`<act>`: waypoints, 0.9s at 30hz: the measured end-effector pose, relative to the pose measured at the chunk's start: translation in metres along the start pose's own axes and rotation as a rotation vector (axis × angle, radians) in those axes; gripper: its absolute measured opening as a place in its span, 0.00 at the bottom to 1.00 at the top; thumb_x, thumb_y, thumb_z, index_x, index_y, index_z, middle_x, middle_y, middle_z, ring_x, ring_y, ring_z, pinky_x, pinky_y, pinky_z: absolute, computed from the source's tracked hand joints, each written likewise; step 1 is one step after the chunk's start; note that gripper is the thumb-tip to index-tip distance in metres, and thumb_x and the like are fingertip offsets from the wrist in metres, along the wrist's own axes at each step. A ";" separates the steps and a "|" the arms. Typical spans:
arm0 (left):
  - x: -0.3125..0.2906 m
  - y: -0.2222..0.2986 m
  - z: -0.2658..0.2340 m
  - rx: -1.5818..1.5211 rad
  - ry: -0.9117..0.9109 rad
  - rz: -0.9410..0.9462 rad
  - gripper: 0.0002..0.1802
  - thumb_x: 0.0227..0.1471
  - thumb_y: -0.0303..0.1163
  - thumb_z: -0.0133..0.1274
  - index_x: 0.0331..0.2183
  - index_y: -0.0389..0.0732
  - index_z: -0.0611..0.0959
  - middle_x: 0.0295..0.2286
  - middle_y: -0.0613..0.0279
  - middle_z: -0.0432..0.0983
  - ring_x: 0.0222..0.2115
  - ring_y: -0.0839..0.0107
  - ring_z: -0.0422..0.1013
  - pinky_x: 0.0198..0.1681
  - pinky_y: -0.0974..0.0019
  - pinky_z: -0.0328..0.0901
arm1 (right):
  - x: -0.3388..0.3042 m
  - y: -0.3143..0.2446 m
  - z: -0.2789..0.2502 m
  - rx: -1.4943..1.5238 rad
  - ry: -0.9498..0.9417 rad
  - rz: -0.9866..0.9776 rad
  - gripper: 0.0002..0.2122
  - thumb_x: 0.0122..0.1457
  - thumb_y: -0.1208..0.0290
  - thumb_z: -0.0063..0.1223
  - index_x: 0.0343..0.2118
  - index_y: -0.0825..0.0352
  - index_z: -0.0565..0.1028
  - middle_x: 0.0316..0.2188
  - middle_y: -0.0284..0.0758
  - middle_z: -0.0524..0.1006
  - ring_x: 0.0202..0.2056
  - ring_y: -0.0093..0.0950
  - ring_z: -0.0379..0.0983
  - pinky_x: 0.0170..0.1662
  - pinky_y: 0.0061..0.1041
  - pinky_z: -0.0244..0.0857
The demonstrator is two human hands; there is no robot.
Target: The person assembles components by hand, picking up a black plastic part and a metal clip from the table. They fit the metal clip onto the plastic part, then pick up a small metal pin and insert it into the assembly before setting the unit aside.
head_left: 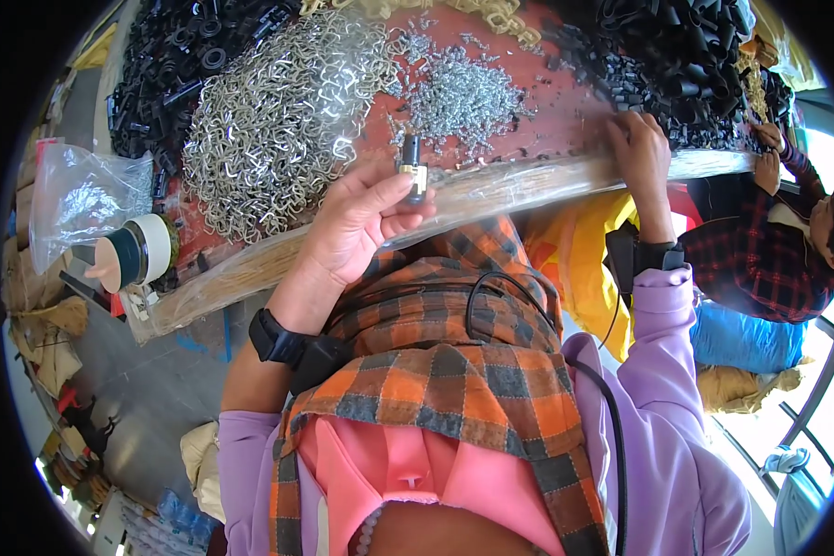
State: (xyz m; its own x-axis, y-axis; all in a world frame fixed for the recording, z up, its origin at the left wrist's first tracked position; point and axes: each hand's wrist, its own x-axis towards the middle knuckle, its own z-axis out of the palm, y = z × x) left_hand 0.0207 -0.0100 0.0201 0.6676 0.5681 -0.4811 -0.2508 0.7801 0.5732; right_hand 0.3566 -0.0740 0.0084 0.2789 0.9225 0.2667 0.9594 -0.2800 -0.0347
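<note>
Watching from beside the table: left hand, just left of twelve o'clock, has thumb and fingers clamped on a small black part with a pale band, held upright near the clear-wrapped table edge. Right hand, two o'clock, fingers bent down beside the black parts heap; can't tell if it grips anything.

Risks, my judgement: the pinch is light-looking, so a slip could drop the part off the edge or among the silver bits, just past twelve. Those are tiny and loose, so a sleeve or wrist sweep could scatter them. Bent metal hooks, toward eleven, look tangle-prone; pulling one may drag others. Loose black cable, five o'clock, could snag on the arm. Co-worker's hands, past two, work the same edge; a bump seems possible.

Containers: limp clear plastic bag, between nine and ten, contents unclear. Yellow sack, three o'clock, inside hidden. Blue sack, nearer four, contents also hidden. Heaps lie loose on the red tabletop.
</note>
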 end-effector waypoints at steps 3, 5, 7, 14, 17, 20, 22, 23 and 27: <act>0.000 0.000 0.000 0.002 0.011 -0.007 0.09 0.43 0.29 0.49 0.30 0.36 0.72 0.27 0.55 0.72 0.26 0.69 0.71 0.27 0.76 0.67 | -0.004 0.001 0.000 -0.016 0.016 -0.007 0.07 0.44 0.66 0.48 0.26 0.63 0.72 0.23 0.35 0.70 0.27 0.32 0.68 0.30 0.29 0.58; 0.000 0.001 0.000 0.002 0.011 -0.008 0.09 0.43 0.28 0.49 0.30 0.36 0.73 0.27 0.55 0.72 0.26 0.69 0.71 0.27 0.76 0.67 | -0.006 0.001 -0.003 -0.045 -0.082 0.078 0.09 0.45 0.64 0.47 0.28 0.62 0.71 0.26 0.34 0.70 0.32 0.34 0.66 0.34 0.35 0.55; 0.001 0.001 -0.002 0.035 -0.012 -0.005 0.09 0.45 0.29 0.47 0.32 0.37 0.71 0.28 0.53 0.71 0.27 0.69 0.71 0.28 0.75 0.68 | -0.006 0.002 -0.004 -0.062 -0.130 0.121 0.10 0.46 0.63 0.46 0.29 0.61 0.70 0.27 0.33 0.70 0.34 0.34 0.65 0.36 0.37 0.53; 0.000 -0.002 -0.005 0.040 -0.031 0.028 0.09 0.46 0.29 0.46 0.32 0.37 0.70 0.29 0.53 0.71 0.27 0.70 0.70 0.29 0.75 0.67 | -0.001 -0.002 -0.003 -0.052 -0.133 0.038 0.07 0.44 0.68 0.47 0.27 0.63 0.68 0.28 0.32 0.70 0.34 0.34 0.64 0.35 0.37 0.53; -0.002 -0.002 -0.004 0.038 -0.034 0.034 0.09 0.46 0.29 0.46 0.32 0.37 0.70 0.28 0.54 0.71 0.27 0.70 0.70 0.29 0.75 0.67 | -0.001 -0.007 0.001 -0.030 -0.105 -0.038 0.07 0.45 0.70 0.47 0.28 0.64 0.68 0.27 0.33 0.70 0.32 0.32 0.65 0.35 0.33 0.54; -0.003 -0.002 -0.003 0.031 -0.029 0.028 0.09 0.45 0.29 0.46 0.31 0.37 0.70 0.28 0.54 0.71 0.27 0.70 0.70 0.29 0.75 0.67 | 0.001 -0.018 -0.001 0.172 -0.098 -0.055 0.07 0.46 0.72 0.47 0.29 0.64 0.68 0.26 0.32 0.70 0.30 0.28 0.66 0.34 0.28 0.56; -0.004 -0.003 -0.003 0.022 -0.024 0.032 0.09 0.45 0.29 0.46 0.32 0.37 0.70 0.28 0.54 0.71 0.27 0.71 0.70 0.29 0.75 0.67 | -0.002 -0.032 -0.003 0.554 -0.120 -0.002 0.07 0.48 0.75 0.46 0.31 0.66 0.68 0.26 0.31 0.70 0.28 0.23 0.66 0.33 0.21 0.57; -0.004 -0.003 -0.003 0.015 -0.025 0.026 0.09 0.45 0.29 0.46 0.32 0.36 0.70 0.28 0.55 0.71 0.27 0.71 0.70 0.29 0.75 0.67 | -0.002 -0.039 -0.004 0.558 -0.123 -0.012 0.07 0.48 0.75 0.46 0.31 0.66 0.68 0.26 0.31 0.70 0.28 0.23 0.66 0.33 0.21 0.57; -0.005 -0.002 -0.005 0.011 -0.039 0.024 0.10 0.45 0.29 0.47 0.32 0.35 0.70 0.28 0.55 0.71 0.27 0.71 0.70 0.30 0.75 0.67 | -0.001 -0.069 -0.015 1.124 -0.276 0.117 0.07 0.49 0.77 0.45 0.32 0.68 0.68 0.26 0.29 0.70 0.27 0.18 0.64 0.32 0.13 0.57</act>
State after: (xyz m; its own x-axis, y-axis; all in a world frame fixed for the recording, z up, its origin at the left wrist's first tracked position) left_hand 0.0147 -0.0132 0.0177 0.6884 0.5758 -0.4411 -0.2592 0.7633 0.5918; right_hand 0.2899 -0.0595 0.0253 0.2353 0.9719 -0.0086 0.3860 -0.1016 -0.9169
